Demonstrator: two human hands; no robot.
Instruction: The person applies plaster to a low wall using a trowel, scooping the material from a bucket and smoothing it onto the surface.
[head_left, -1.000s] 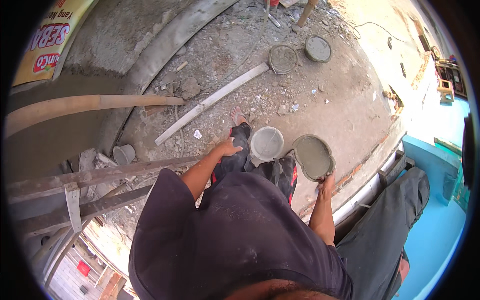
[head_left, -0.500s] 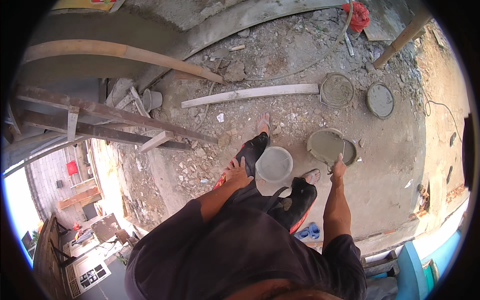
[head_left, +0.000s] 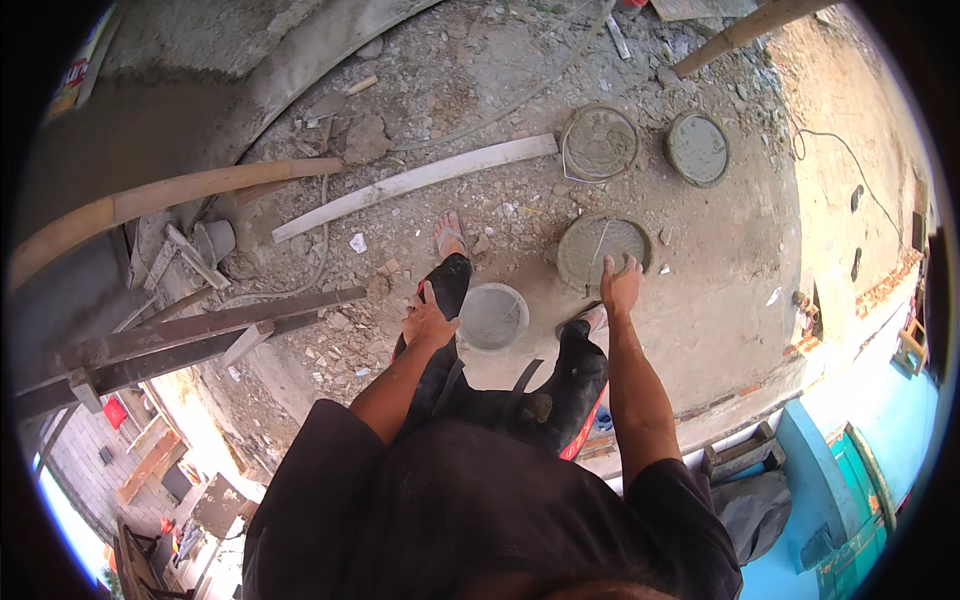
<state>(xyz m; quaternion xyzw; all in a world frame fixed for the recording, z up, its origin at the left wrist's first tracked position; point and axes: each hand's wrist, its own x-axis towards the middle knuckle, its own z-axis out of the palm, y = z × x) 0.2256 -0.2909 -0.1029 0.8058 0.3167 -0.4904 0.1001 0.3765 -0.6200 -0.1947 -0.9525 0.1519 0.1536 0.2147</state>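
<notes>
My left hand [head_left: 430, 323] rests on my left knee with its fingers spread, holding nothing. My right hand [head_left: 621, 284] is over the near right edge of a round bucket of wet grey mortar [head_left: 573, 280], its fingers apart and nothing seen in them. A thin pale handle [head_left: 601, 241] lies across the mortar, just beyond the fingertips. Whether the fingers touch the rim is unclear. Between my feet stands a second round bucket [head_left: 493, 318] with smooth grey contents.
Two more mortar buckets, one with a wire handle [head_left: 600, 145] and one farther right [head_left: 698, 149], stand beyond. A pale plank [head_left: 415, 188] lies across the rubble. Bamboo [head_left: 180, 190] and timber beams [head_left: 190, 335] cross the left side. A hose [head_left: 500, 118] trails behind.
My right hand has let go of the thin handle, which now lies over the mortar. My left hand stays on the knee. The whole view has shifted, with the buckets appearing farther left.
</notes>
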